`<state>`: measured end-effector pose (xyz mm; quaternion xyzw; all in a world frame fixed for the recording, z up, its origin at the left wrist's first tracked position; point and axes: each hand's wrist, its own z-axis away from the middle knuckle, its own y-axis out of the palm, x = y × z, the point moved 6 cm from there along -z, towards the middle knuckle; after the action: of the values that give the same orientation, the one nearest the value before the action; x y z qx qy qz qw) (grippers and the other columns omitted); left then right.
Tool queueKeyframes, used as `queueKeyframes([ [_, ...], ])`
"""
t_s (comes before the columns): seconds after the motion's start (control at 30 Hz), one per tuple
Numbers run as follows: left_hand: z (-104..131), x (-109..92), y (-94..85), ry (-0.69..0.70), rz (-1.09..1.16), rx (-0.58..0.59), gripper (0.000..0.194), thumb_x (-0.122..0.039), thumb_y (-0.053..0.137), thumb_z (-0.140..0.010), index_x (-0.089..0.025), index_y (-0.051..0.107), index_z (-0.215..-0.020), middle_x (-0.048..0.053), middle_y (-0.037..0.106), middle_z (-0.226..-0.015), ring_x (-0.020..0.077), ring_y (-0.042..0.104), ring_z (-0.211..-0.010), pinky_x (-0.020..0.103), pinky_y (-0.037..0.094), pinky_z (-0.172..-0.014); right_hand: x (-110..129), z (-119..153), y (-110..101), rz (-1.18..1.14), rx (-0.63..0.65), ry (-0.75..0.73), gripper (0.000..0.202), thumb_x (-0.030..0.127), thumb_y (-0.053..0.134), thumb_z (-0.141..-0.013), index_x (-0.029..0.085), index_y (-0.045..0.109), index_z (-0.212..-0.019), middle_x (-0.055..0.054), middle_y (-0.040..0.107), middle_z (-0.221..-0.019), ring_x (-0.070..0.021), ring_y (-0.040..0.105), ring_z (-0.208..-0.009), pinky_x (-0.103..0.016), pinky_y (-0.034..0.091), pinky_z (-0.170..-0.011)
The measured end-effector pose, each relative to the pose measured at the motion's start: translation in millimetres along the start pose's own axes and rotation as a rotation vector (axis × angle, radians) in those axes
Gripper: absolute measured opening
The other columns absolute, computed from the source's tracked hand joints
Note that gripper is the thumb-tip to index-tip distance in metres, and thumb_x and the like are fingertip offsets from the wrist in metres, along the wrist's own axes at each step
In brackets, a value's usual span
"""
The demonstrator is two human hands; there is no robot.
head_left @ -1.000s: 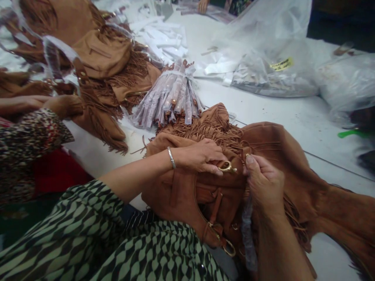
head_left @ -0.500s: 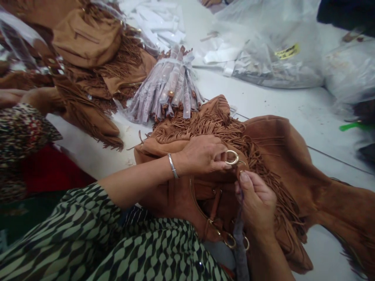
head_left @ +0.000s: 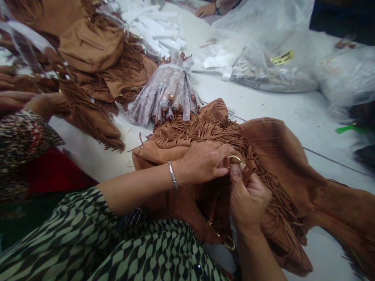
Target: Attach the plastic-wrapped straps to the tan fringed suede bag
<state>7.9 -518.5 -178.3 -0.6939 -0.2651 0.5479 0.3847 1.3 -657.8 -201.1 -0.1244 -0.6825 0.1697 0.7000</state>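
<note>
Bringing both hands together over the brown fringed bag (head_left: 152, 154), which lies on its side at the near edge of the white table (head_left: 218, 89). The left hand (head_left: 206, 162) has thumb and fingers pinched at the left side of a gold ring (head_left: 234, 157); the right hand (head_left: 249, 201) is clamped on a brown strap end (head_left: 251, 168), its thumb pressed against the ring's lower edge. What lies between the fingertips is largely hidden. The bag appears soft and slack—likely to sag if lifted by one corner—and its fringe (head_left: 205, 128) loose enough to tangle. The ring, presumably hard, smooth and rather slippery, is best taken at its leather mount, the strap just behind its metal end. A bundle of wrapped straps (head_left: 174, 93) rests beyond the bag.
</note>
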Motion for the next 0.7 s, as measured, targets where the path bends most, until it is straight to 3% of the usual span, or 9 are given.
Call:
queueKeyframes([
  [0.07,2,-2,-2.0,0.019,-0.014,0.021,0.046,-0.033,0.059,-0.083,-0.018,0.047,-0.125,0.007,0.061,-0.107,0.0201,0.057,-0.097,0.033,0.046,-0.081,9,-4,-2,0.137,0.052,-0.099,0.029,0.040,0.054,-0.085,0.016,0.066,-0.094,-0.005,0.066,-0.078,-0.0180,0.060,-0.072,-0.028,0.047,-0.067],
  [0.13,4,-4,-3.5,0.056,-0.052,0.079,0.047,-0.033,0.059,-0.084,-0.020,0.046,-0.127,0.006,0.061,-0.103,0.0197,0.057,-0.093,0.031,0.046,-0.076,16,-13,-2,0.220,0.210,-0.171,0.029,0.040,0.050,-0.087,0.016,0.065,-0.093,-0.007,0.067,-0.082,-0.0195,0.061,-0.075,-0.029,0.047,-0.069],
  [0.23,9,-8,-4.5,0.134,-0.094,0.196,0.034,-0.037,0.060,-0.083,-0.018,0.057,-0.112,0.006,0.060,-0.093,0.0184,0.057,-0.084,0.029,0.045,-0.070,22,-32,2,0.178,0.669,-0.149,0.030,0.041,0.052,-0.084,0.015,0.066,-0.086,-0.006,0.066,-0.083,-0.0205,0.061,-0.081,-0.030,0.047,-0.074],
  [0.3,11,-11,-6.9,0.178,-0.072,0.225,0.032,-0.039,0.061,-0.083,-0.017,0.059,-0.106,0.006,0.060,-0.090,0.0177,0.057,-0.082,0.028,0.044,-0.068,24,-39,5,0.087,0.994,-0.025,0.031,0.044,0.056,-0.081,0.014,0.065,-0.082,-0.005,0.065,-0.081,-0.0185,0.059,-0.078,-0.028,0.047,-0.071],
  [0.33,11,-12,-9.3,0.192,-0.041,0.208,0.033,-0.039,0.061,-0.083,-0.017,0.059,-0.107,0.006,0.060,-0.091,0.0174,0.057,-0.083,0.027,0.044,-0.069,26,-43,5,0.045,1.088,0.057,0.033,0.046,0.059,-0.079,0.014,0.064,-0.078,-0.004,0.062,-0.075,-0.0158,0.057,-0.071,-0.025,0.046,-0.064],
  [0.4,10,-11,-15.9,0.161,0.032,0.131,0.034,-0.037,0.061,-0.083,-0.017,0.057,-0.111,0.006,0.062,-0.094,0.0168,0.057,-0.087,0.027,0.045,-0.074,28,-52,3,-0.008,1.066,0.209,0.036,0.050,0.064,-0.074,0.014,0.059,-0.069,0.000,0.054,-0.061,-0.0092,0.047,-0.053,-0.020,0.036,-0.047],
  [0.47,8,-6,-21.7,0.070,0.078,0.040,0.032,-0.035,0.061,-0.083,-0.015,0.057,-0.107,0.005,0.063,-0.095,0.0169,0.058,-0.089,0.028,0.045,-0.079,31,-56,4,-0.029,0.927,0.253,0.039,0.051,0.067,-0.071,0.015,0.054,-0.064,0.004,0.046,-0.054,-0.0054,0.035,-0.044,-0.019,0.025,-0.039],
  [0.63,11,0,-21.8,-0.060,0.078,-0.023,0.031,-0.037,0.060,-0.082,-0.013,0.058,-0.102,0.007,0.065,-0.096,0.0197,0.060,-0.091,0.033,0.048,-0.081,36,-43,8,-0.046,0.631,0.044,0.034,0.047,0.062,-0.076,0.016,0.053,-0.067,0.003,0.048,-0.056,-0.0060,0.038,-0.045,-0.019,0.028,-0.040],
  [0.7,13,-5,-21.4,-0.014,0.108,-0.037,0.035,-0.034,0.059,-0.083,-0.014,0.054,-0.112,0.008,0.064,-0.105,0.0195,0.059,-0.098,0.033,0.048,-0.085,31,-44,8,-0.089,0.637,0.090,0.032,0.046,0.061,-0.075,0.016,0.053,-0.067,0.004,0.045,-0.053,-0.0060,0.036,-0.044,-0.019,0.027,-0.039],
])
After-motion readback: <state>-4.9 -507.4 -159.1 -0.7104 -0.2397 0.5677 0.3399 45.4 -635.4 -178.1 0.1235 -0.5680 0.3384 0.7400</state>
